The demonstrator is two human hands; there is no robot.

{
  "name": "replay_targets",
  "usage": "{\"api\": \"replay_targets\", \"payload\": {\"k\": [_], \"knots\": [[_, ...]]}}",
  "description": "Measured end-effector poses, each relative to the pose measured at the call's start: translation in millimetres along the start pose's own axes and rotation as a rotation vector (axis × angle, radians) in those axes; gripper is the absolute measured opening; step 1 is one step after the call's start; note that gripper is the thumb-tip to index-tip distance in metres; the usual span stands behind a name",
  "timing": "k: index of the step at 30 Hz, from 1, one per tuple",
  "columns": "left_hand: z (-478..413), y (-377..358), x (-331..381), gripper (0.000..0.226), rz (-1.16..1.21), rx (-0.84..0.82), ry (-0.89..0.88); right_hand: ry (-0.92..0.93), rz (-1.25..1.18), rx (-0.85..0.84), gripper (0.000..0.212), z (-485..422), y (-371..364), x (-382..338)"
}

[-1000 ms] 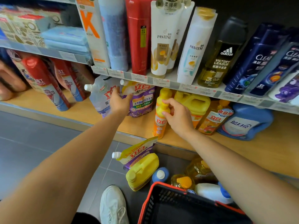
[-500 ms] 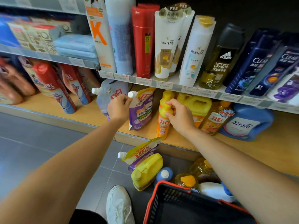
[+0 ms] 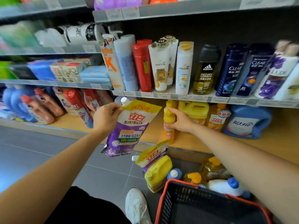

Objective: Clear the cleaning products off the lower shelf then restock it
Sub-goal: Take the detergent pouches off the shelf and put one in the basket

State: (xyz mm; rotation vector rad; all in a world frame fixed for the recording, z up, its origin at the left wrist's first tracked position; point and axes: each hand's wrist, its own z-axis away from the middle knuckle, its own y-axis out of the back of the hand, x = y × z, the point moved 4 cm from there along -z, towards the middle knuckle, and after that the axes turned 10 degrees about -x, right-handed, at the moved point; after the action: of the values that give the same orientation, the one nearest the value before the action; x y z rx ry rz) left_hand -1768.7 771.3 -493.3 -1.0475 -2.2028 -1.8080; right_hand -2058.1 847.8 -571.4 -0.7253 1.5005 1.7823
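"150" on pouch (image 3: 129, 126), PANTENE on tube (image 3: 160, 70)

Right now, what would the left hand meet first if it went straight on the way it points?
Probably the price-tag rail just above. The left hand, pinching the purple pouch by its top corner, points up toward it. Depth is unclear.

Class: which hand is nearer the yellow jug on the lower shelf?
Right. The right hand grips a slim bottle beside the yellow jug; the left hand holds a pouch farther left.

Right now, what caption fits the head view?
Left hand holds a purple pouch in front of the lower shelf; right hand grips a yellow bottle.
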Motion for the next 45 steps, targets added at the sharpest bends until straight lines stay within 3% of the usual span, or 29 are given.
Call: {"api": "replay_targets", "payload": {"k": [7, 12, 18, 20, 25, 29, 32, 42, 45], "knots": [[38.5, 55.3, 49.4, 0.010, 0.141, -0.027, -0.148, 0.182, -0.092, 0.281, 0.077, 65.0, 21.9, -52.2], [66.8, 51.8, 108.4, 0.006, 0.283, -0.115, -0.250, 0.385, 0.067, 0.355, 0.064, 129.9, 38.5, -100.4], [101.6, 8.7, 165.5, 0.015, 0.473, -0.273, -0.308, 0.320, 0.172, 0.309, 0.014, 191.6, 56.6, -93.7], [112.7, -10.5, 179.8, 0.015, 0.570, -0.345, -0.286, 0.309, 0.152, 0.291, 0.024, 207.8, 66.3, -75.1], [131.3, -43.9, 208.7, 0.010, 0.637, -0.551, -0.358, 0.347, -0.040, 0.216, 0.025, 247.1, 79.7, -44.7], [139.2, -53.5, 225.1, 0.027, 0.798, -0.669, -0.373, 0.310, 0.082, 0.185, 0.018, 262.7, 86.2, -39.4], [140.2, -57.3, 240.3, 0.034, 0.916, -0.637, -0.431, 0.257, 0.131, 0.188, 0.020, 272.1, 92.6, -28.7], [141.4, -72.5, 262.9, 0.011, 0.696, -0.365, -0.410, 0.249, 0.290, 0.223, 0.032, 280.5, 91.1, -13.0], [138.5, -79.7, 264.1, 0.013, 0.617, -0.380, -0.390, 0.261, 0.283, 0.193, 0.040, 278.3, 84.8, -11.9]]}}
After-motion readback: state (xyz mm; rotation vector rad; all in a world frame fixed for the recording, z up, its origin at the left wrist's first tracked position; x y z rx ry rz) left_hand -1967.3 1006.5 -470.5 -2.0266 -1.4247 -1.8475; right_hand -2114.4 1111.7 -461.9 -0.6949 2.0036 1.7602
